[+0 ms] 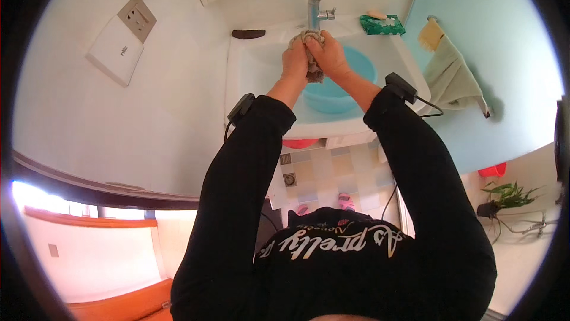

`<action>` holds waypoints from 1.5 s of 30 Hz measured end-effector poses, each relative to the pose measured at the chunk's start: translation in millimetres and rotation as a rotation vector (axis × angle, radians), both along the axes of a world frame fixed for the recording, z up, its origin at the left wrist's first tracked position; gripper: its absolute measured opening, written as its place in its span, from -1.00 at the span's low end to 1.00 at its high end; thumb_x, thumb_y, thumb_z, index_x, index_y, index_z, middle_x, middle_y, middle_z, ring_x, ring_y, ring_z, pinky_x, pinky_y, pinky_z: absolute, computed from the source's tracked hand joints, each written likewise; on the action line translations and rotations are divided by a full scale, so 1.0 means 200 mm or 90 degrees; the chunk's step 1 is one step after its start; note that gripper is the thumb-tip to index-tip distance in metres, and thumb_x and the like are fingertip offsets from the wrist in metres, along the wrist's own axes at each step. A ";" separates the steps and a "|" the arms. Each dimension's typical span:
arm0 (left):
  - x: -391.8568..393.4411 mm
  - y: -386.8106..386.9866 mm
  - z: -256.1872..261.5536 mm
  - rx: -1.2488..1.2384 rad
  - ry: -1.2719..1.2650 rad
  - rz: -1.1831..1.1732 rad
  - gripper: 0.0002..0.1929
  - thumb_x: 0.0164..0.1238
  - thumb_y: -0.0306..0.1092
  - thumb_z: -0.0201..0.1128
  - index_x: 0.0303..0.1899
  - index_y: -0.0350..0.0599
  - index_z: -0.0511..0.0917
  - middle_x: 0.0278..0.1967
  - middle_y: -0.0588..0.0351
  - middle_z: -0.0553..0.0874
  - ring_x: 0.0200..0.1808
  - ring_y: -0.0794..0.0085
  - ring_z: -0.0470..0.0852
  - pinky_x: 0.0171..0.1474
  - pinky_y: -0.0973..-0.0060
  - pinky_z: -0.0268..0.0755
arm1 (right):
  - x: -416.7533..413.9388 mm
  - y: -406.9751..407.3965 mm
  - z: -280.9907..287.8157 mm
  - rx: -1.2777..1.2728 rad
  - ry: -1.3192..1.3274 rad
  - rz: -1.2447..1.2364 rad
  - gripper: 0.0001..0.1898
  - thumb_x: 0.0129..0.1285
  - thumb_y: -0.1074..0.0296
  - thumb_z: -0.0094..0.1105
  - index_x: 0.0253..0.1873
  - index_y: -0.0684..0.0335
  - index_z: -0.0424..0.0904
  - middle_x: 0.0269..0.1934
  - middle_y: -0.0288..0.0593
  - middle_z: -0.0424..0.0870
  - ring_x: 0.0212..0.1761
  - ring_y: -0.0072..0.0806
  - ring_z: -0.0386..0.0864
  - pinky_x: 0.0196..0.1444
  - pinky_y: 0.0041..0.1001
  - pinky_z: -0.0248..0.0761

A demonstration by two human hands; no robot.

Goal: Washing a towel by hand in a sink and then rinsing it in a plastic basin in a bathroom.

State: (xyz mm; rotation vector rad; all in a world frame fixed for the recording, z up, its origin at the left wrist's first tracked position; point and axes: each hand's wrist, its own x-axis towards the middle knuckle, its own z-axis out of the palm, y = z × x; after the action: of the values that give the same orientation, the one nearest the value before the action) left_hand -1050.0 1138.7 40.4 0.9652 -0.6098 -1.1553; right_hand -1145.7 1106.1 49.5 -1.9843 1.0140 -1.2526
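Both hands grip a bunched grey-brown cloth [315, 74] just below the chrome faucet [314, 11]. My left hand [295, 60] is closed around its left side, and my right hand [329, 55] around its right, with the two thumbs close together at the top. A lower end of the cloth hangs between my wrists. Beneath lies a light-blue plastic basin [331, 105] inside the white washbasin [260, 112]. My arms partly cover the basin's rim. Whether water is running cannot be made out.
A dark comb [248, 34] lies on the washbasin's back left ledge. At the back right sits a green packet [382, 25] with a bar of soap [376, 15] on top. A pale green towel [454, 76] hangs on the right wall's rail. Cables trail from black devices on both sleeves.
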 end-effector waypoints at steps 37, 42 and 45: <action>-0.02 -0.03 0.03 -0.084 0.119 -0.039 -0.66 0.40 -0.23 -0.14 0.05 -0.21 0.41 -0.02 0.03 0.54 0.01 0.31 0.54 0.05 0.31 0.45 | -0.13 -0.02 0.02 0.567 -0.314 0.405 -0.56 0.23 0.08 0.11 0.12 0.20 0.38 -0.06 -0.20 0.54 -0.04 -0.40 0.53 -0.07 -0.37 0.46; -0.01 0.09 0.05 -0.002 -0.044 -0.148 -0.57 0.41 -0.03 -0.16 0.14 -0.09 0.36 0.08 0.07 0.49 0.12 0.29 0.47 0.13 0.22 0.36 | -0.17 0.02 0.01 0.577 -0.389 0.289 -0.54 0.15 0.13 0.19 0.10 0.21 0.41 -0.09 -0.19 0.56 -0.09 -0.42 0.55 -0.17 -0.41 0.47; -0.06 0.10 0.05 0.038 -0.052 -0.244 -0.47 0.40 0.15 -0.16 0.20 0.00 0.31 0.13 0.08 0.46 0.19 0.23 0.42 0.18 0.09 0.30 | -0.28 0.05 0.00 0.473 -0.410 0.262 -0.51 0.12 0.15 0.23 0.11 0.26 0.41 -0.05 -0.19 0.55 -0.08 -0.39 0.55 -0.12 -0.41 0.47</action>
State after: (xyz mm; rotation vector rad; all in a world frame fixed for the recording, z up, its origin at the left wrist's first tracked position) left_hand -1061.4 1158.4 51.1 0.9745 -0.8566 -1.4844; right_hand -1201.6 1117.0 48.7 -1.0365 0.5721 -0.9749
